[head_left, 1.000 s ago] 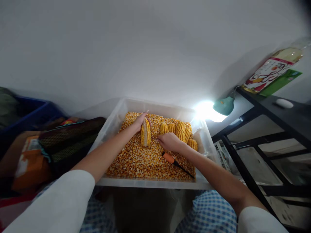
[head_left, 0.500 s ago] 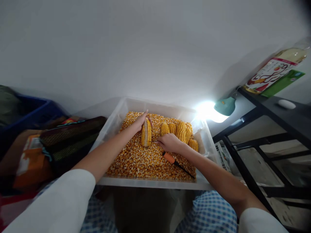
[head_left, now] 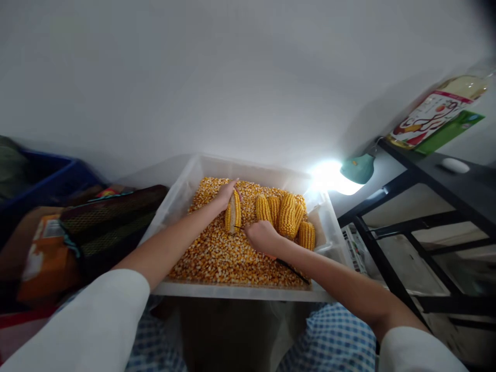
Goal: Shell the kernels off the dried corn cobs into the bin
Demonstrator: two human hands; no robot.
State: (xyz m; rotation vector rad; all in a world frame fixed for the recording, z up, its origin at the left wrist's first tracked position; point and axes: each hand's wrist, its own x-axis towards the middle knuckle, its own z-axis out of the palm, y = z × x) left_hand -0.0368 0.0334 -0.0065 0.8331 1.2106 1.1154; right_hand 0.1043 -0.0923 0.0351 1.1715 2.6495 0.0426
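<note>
My left hand (head_left: 227,195) is closed around the upper end of a corn cob (head_left: 233,213). A pale strip without kernels runs down the cob's front, with yellow rows on both sides. My right hand (head_left: 262,237) is a closed fist around a tool whose handle is hidden in it. Only the tool's thin dark shaft (head_left: 240,228) shows, its tip at the lower part of the cob. Loose corn kernels (head_left: 217,261) lie thickly beneath both hands. Partly under my right wrist rests a second tool with an orange handle and a black shaft (head_left: 293,270).
A translucent plastic bin (head_left: 248,293) holds the kernels. Several whole corn cobs (head_left: 287,214) lie at its right side. A lit lamp (head_left: 355,173) hangs by the black shelf rack (head_left: 395,268). To the left are a dark mesh bag (head_left: 116,222) and a blue crate (head_left: 58,178).
My right hand has moved slightly left and down, now covering most of the orange handle. The shaft's tip has shifted further left over the cob. My left hand still holds the cob.
</note>
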